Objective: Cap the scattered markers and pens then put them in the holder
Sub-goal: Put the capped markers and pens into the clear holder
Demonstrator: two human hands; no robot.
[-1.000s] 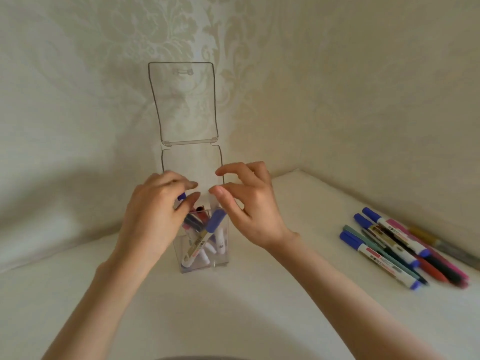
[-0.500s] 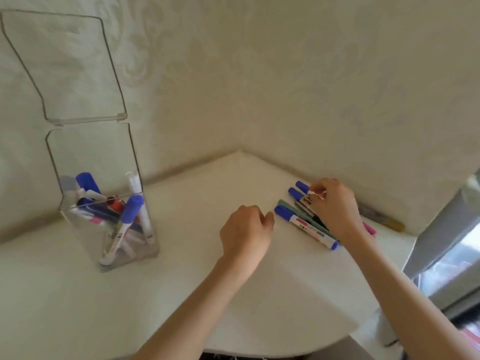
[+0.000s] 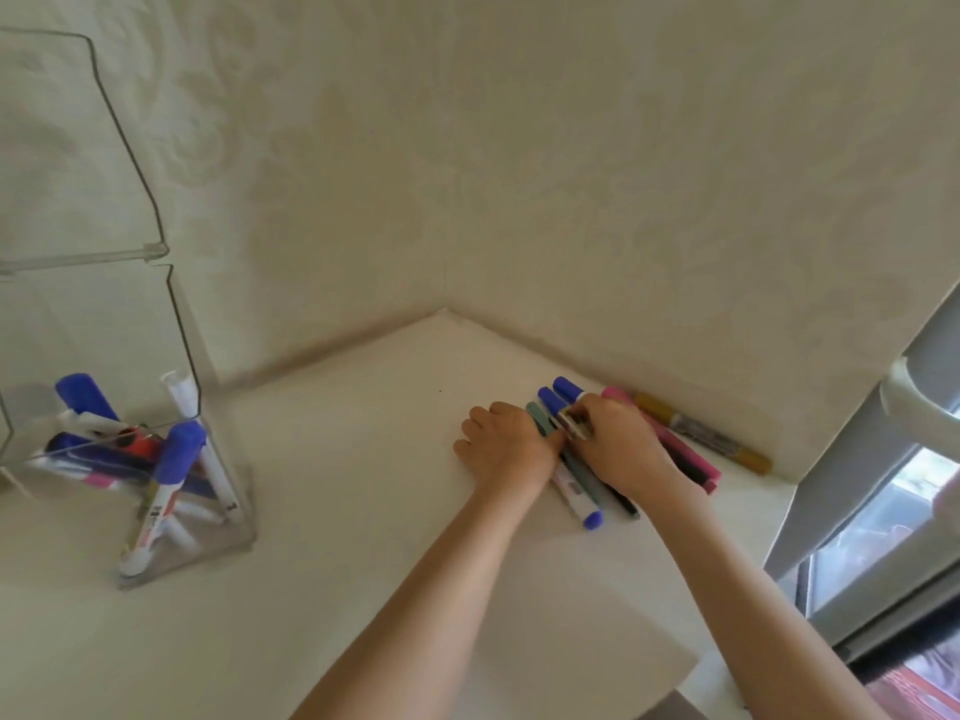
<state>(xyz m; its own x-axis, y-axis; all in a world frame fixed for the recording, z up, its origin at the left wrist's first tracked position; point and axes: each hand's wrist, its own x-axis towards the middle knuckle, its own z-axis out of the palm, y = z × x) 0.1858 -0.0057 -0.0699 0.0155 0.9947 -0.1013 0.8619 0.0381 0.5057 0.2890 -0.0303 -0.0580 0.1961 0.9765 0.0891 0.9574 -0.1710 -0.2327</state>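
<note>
**Two hands laid over the loose markers near the corner**

Two bare hands are seen on a cluster of markers lying flat on the white tabletop (image 3: 337,511), close to the corner where the two pale patterned walls (image 3: 571,174) meet. The left hand (image 3: 506,449) is curled, knuckles up, against the near edge of the cluster; what it holds, if anything, cannot be told. The right hand (image 3: 621,449) is spread over the middle of the cluster, its fingertips pinched on a marker barrel just beside the left hand's fingers.

Much of the cluster is hidden by the hands. Three blue-capped white markers (image 3: 576,504) are counted, along with one grey-green pen (image 3: 537,415), one dark pen (image 3: 626,504) and one pink marker (image 3: 680,452). One gold-ended marker (image 3: 701,433) lies apart against the wall.

Well apart to the left stands the clear plastic holder (image 3: 223,517), its hinged lid (image 3: 78,148) raised against the wall. Several capped markers lean inside it, three blue caps showing; an exact count cannot be made. A grey window frame (image 3: 857,485) is seen at the right edge.
</note>
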